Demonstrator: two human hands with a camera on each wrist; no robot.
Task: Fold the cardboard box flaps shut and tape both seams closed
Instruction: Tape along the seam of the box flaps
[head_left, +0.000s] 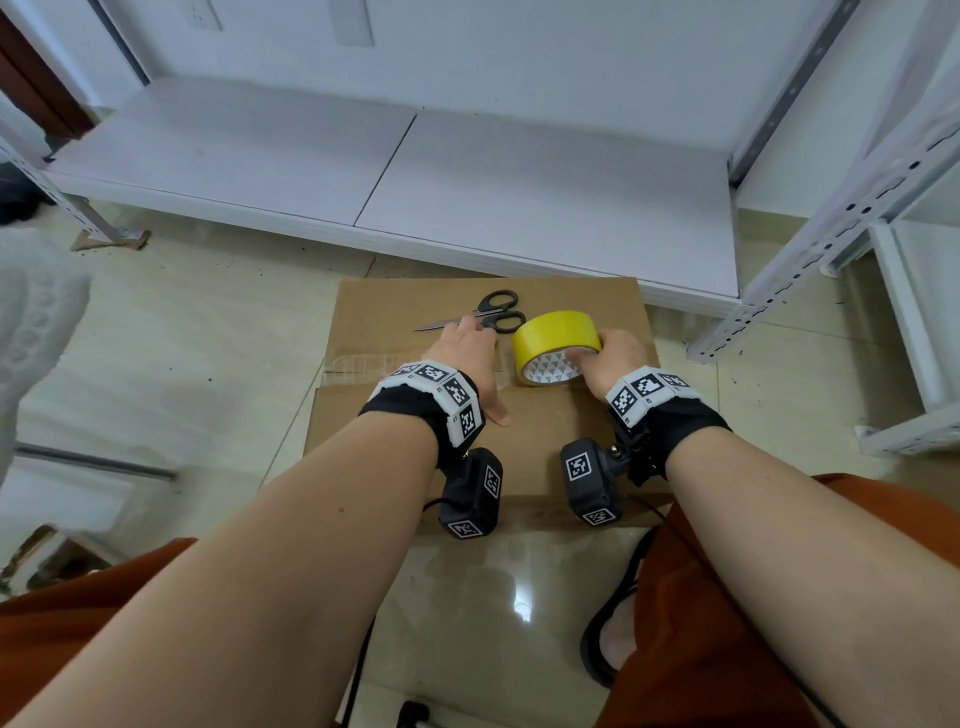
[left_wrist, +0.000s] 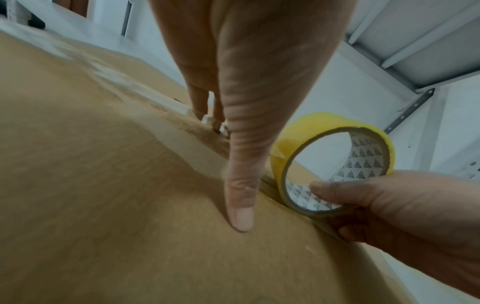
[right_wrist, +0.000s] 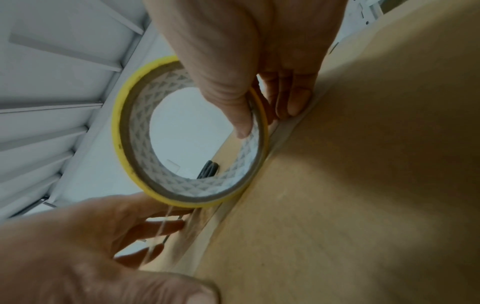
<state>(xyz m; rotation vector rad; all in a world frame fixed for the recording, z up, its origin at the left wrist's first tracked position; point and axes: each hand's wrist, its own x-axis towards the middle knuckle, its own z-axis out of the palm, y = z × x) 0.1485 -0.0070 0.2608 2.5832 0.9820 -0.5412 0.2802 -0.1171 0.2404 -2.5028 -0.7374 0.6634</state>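
The brown cardboard box (head_left: 545, 431) sits flaps-closed on the tiled floor (head_left: 171, 332). The right hand (head_left: 613, 364) grips the yellow tape roll (head_left: 553, 340) standing on the seam; the left hand (head_left: 470, 358) presses flat, fingers straight, beside black-handled scissors (head_left: 488, 312).

The left hand (left_wrist: 249, 61) lies flat on the box (left_wrist: 103, 205), thumb straight beside the seam. Just beside it, the right hand (left_wrist: 389, 216) grips the yellow tape roll (left_wrist: 335, 125) standing on edge.
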